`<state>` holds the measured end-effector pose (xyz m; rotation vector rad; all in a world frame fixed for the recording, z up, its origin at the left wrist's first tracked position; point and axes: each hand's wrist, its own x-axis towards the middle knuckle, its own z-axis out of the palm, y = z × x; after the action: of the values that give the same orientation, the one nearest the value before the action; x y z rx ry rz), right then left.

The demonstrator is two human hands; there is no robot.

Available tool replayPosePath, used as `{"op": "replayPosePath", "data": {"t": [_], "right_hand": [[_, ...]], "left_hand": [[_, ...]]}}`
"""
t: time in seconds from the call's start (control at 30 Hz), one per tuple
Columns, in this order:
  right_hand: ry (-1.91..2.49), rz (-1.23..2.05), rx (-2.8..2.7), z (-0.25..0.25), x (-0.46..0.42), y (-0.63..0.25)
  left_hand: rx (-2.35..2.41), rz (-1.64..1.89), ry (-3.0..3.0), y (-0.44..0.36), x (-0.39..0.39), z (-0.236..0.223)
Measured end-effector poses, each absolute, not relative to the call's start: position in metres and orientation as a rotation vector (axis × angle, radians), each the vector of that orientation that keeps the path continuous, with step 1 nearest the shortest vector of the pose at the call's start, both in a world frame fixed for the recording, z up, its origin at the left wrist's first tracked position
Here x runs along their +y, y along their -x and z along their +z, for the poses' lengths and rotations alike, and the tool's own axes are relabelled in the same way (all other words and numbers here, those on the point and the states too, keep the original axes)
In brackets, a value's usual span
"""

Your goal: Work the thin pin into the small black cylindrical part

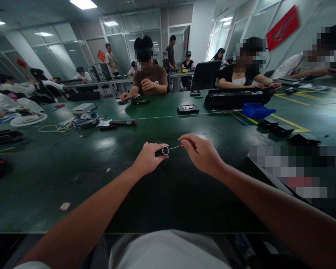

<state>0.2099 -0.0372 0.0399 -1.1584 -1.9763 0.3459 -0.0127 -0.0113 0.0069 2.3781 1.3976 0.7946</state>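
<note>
The left hand (148,158) grips a small black cylinder (165,150), forefinger along the top and thumb beneath, over the middle of the desk (184,201). The cylinder's round end faces the wearer: a pale, shiny ring circles a dark face broken by a few lighter marks, too small to make out. Its sides are dark and mostly hidden by the fingers.

The right hand (203,153) pinches a screwdriver (175,148) between thumb and fingertips. Its shaft is thin, straight and silvery, with a red part showing at the fingers; the rest of the handle is covered. The shaft slants slightly down to the ring's right edge; whether the tip touches it cannot be told. Beyond the hands lies a drive (188,108), flat on the green desk.
</note>
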Motion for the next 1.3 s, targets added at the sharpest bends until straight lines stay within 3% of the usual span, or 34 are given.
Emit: {"op": "replayPosePath", "data": {"t": [0.97, 1.07, 1.3], "right_hand": [[1.120, 0.477, -1.910, 0.035, -0.037, -0.209], [1.060, 0.614, -1.782, 0.030, -0.031, -0.208], [0.961, 1.286, -1.108, 0.026, -0.011, -0.213]], "left_hand": [[1.449, 0.804, -2.361, 0.014, -0.010, 0.008], [1.470, 0.831, -2.358, 0.014, -0.011, 0.010], [1.286, 0.958, -2.468, 0.013, -0.012, 0.012]]}}
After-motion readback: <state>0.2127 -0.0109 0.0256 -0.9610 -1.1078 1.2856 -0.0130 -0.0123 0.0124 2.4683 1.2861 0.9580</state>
